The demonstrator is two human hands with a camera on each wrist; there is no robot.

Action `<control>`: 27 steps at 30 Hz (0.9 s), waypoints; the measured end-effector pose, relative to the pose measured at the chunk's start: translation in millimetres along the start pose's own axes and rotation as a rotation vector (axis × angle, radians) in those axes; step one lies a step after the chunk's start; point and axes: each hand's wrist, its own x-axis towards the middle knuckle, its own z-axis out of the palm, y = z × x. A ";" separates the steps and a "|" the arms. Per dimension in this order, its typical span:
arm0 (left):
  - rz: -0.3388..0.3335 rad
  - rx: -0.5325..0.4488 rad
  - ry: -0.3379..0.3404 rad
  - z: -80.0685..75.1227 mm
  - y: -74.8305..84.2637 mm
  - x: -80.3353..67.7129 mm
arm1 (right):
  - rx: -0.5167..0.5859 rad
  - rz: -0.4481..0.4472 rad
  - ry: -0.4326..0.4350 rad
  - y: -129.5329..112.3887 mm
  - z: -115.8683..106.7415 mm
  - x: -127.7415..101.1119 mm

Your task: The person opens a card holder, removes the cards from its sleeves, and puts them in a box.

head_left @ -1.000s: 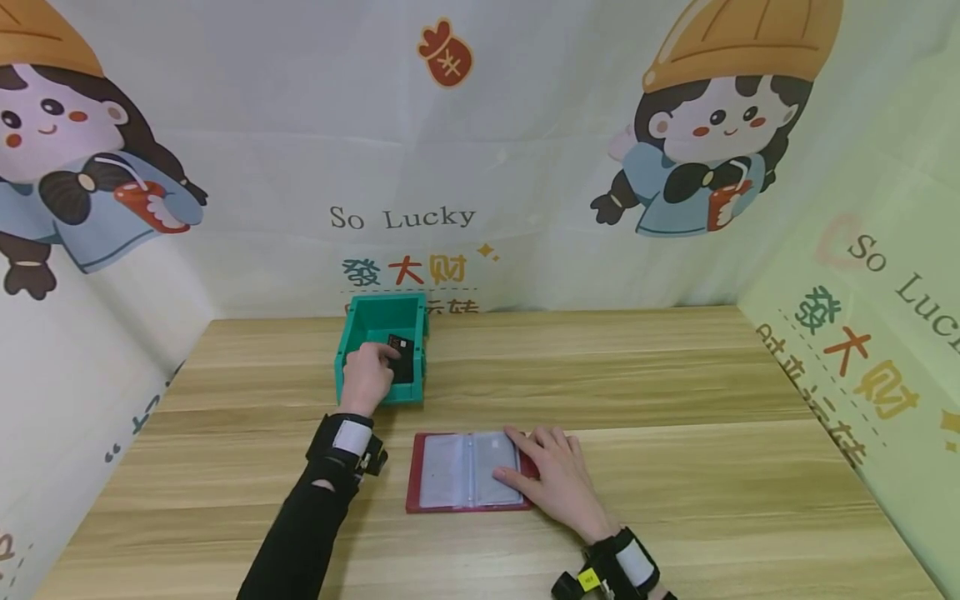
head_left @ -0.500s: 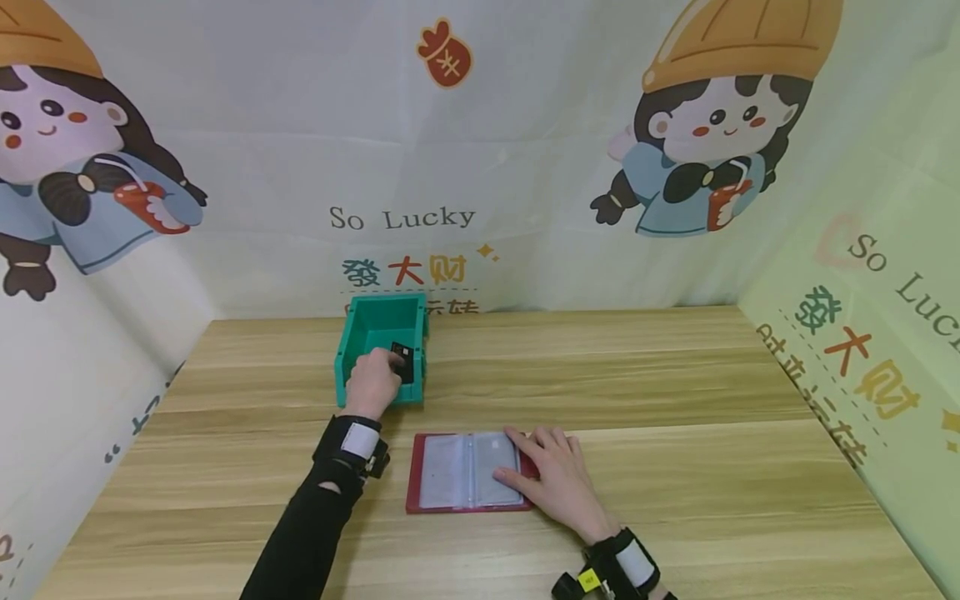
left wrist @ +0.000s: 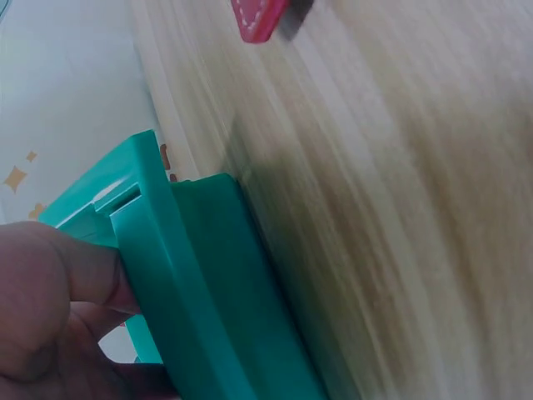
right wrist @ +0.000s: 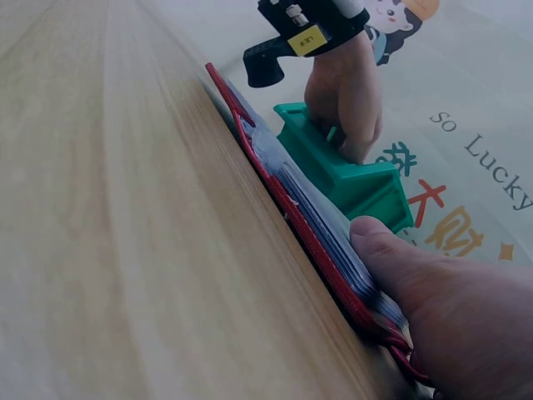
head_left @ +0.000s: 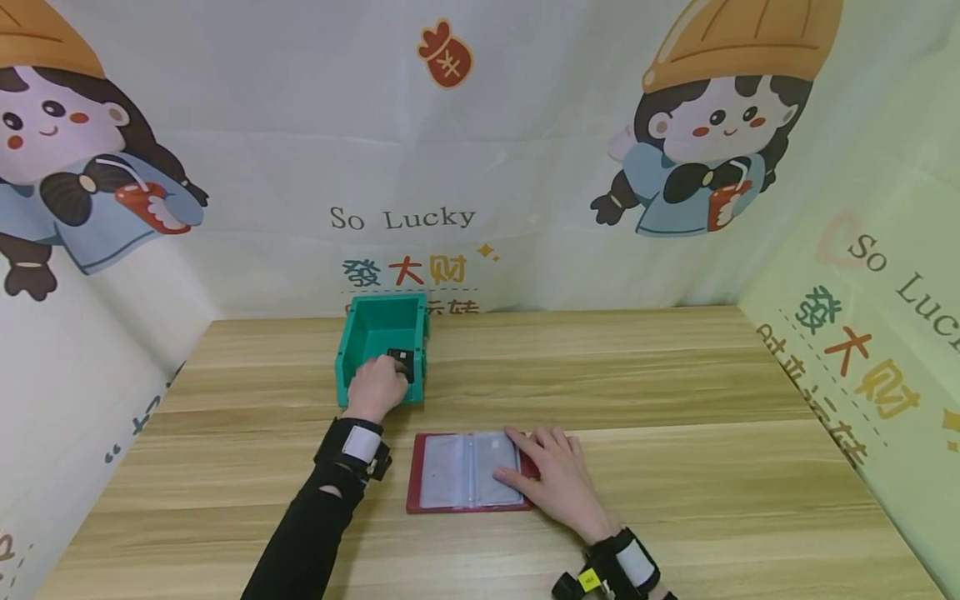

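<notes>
Black card (head_left: 402,361) in the green bin (head_left: 380,321), centre-left of the head view, was mostly covered by the left hand (head_left: 375,387); print on it too small to read. Left wrist view was motion-blurred: table grain smeared, red card holder (left wrist: 258,17) cut off at the top edge, card not visible at all. Right hand (right wrist: 450,321) was cropped at the lower right of the right wrist view, fingertips out of frame. Holder pocket contents (head_left: 468,469) unreadable.
</notes>
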 end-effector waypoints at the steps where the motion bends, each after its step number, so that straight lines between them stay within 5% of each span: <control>1: -0.003 0.004 -0.008 -0.4 -0.5 -0.2 | 0.001 0.002 -0.001 -0.1 0.0 0.0; 22: -0.004 -0.093 0.007 0.5 -5.3 1.1 | -0.003 0.000 0.000 0.7 0.9 0.5; 27: 0.022 -0.092 0.103 -0.5 -5.9 -1.6 | -0.010 -0.005 -0.001 0.5 1.0 0.5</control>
